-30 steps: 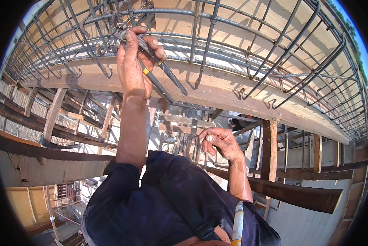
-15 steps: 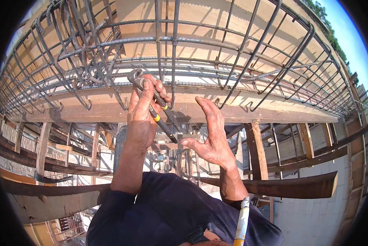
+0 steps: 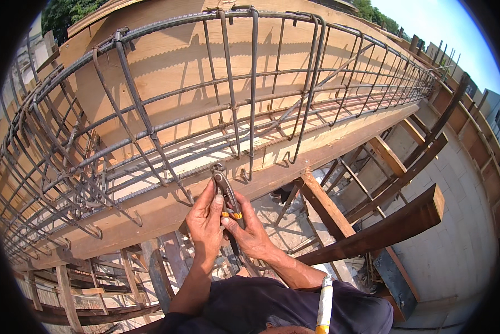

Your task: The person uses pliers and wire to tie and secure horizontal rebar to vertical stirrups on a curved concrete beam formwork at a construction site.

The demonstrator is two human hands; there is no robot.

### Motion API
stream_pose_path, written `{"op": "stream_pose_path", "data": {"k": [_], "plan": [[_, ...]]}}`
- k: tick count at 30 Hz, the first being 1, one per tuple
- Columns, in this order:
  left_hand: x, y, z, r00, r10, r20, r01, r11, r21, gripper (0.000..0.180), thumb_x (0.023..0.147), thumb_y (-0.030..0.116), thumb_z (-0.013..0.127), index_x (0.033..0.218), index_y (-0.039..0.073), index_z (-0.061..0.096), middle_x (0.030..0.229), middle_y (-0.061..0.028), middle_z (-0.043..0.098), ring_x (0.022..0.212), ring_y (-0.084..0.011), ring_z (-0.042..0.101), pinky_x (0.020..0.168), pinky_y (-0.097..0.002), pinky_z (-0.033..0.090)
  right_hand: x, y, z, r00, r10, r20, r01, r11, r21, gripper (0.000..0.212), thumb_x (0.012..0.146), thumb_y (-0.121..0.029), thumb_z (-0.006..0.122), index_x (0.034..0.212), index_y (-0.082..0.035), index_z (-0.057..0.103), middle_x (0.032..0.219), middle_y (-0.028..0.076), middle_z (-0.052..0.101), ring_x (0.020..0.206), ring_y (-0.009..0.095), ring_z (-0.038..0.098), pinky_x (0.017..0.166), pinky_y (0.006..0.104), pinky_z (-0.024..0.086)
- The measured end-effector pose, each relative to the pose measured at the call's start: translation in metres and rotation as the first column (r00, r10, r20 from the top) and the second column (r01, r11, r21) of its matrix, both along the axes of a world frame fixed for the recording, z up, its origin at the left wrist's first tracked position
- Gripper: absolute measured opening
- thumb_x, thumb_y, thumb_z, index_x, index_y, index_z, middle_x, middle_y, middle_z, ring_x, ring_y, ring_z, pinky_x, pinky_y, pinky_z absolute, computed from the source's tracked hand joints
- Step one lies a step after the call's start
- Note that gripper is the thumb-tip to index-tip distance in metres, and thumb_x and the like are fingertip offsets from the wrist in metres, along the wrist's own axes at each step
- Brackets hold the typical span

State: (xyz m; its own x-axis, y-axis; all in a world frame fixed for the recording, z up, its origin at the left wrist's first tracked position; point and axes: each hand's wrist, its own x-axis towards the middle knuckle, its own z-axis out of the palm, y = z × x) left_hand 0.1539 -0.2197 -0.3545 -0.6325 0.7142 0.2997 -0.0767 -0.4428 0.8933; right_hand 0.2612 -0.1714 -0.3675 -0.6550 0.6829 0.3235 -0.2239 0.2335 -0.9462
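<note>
Metal pincers with black and yellow handles (image 3: 223, 186) are upright before me, their curved jaws beside the lower edge of a rebar cage (image 3: 231, 106). I cannot tell whether the jaws touch steel. My left hand (image 3: 204, 225) is closed around the tool from the left, thumb laid along it. My right hand (image 3: 254, 232) grips the handles from the right, near the yellow bands. The lower handle ends are partly hidden by my hands and wrists. Next to the jaws, a bent stirrup hook (image 3: 245, 177) pokes out over the timber beam (image 3: 149, 220).
A plywood panel (image 3: 166, 64) stands behind the cage. Below the beam are wooden props (image 3: 328, 206) and a thick dark plank (image 3: 383, 231) jutting right. Pale block wall (image 3: 428, 256) shows at right. A cigarette (image 3: 324, 303) sticks up at the lower edge.
My view has turned, so the cage now slants upward to the right. My right hand has gone from open and apart to gripping the pincers beside my left hand.
</note>
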Motion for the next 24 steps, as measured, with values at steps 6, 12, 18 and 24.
{"op": "stream_pose_path", "data": {"k": [6, 12, 18, 24], "plan": [[-0.012, 0.004, -0.004, 0.991, -0.022, -0.131, -0.012, 0.968, -0.250, 0.034, 0.101, 0.012, 0.061, 0.133, -0.001, 0.061, 0.108, -0.0084, 0.070, 0.090, -0.0080, 0.064, 0.073, -0.0178, 0.051, 0.027, 0.012, -0.007, 0.981, 0.173, -0.085, -0.192, 0.876, -0.443, 0.062, 0.104, -0.022, 0.056, 0.157, -0.011, 0.024, 0.136, 0.014, 0.056, 0.123, 0.022, 0.058, 0.104, 0.0404, 0.046], [-0.071, -0.007, 0.009, 0.999, -0.042, -0.006, 0.043, 0.997, 0.057, 0.032, 0.102, 0.016, 0.061, 0.127, -0.003, 0.062, 0.098, -0.0043, 0.064, 0.067, -0.0012, 0.046, 0.055, -0.0140, 0.033, 0.072, 0.024, -0.027, 0.919, 0.092, -0.384, -0.298, 0.801, -0.520, 0.064, 0.103, -0.026, 0.056, 0.156, -0.021, 0.020, 0.118, 0.017, 0.057, 0.104, 0.026, 0.063, 0.087, 0.0406, 0.053], [-0.118, -0.043, 0.022, 0.918, 0.375, -0.125, -0.359, 0.924, 0.135, 0.038, 0.103, 0.016, 0.060, 0.135, -0.003, 0.058, 0.100, -0.0018, 0.062, 0.064, 0.0002, 0.040, 0.052, -0.0130, 0.031, 0.110, 0.071, -0.004, 0.863, -0.505, 0.012, 0.491, 0.833, -0.256, 0.067, 0.099, -0.004, 0.049, 0.155, -0.012, 0.013, 0.115, 0.013, 0.061, 0.077, 0.013, 0.061, 0.055, 0.0239, 0.049], [-0.098, -0.031, 0.023, 0.943, 0.305, -0.135, -0.299, 0.952, 0.061, 0.036, 0.102, 0.015, 0.060, 0.135, 0.000, 0.060, 0.102, -0.0021, 0.064, 0.064, -0.0002, 0.040, 0.051, -0.0153, 0.029, 0.134, 0.148, -0.030, 0.661, -0.747, 0.072, 0.743, 0.637, -0.208, 0.065, 0.094, 0.001, 0.045, 0.154, -0.006, 0.021, 0.116, 0.013, 0.063, 0.081, 0.012, 0.063, 0.057, 0.0236, 0.050]]}}
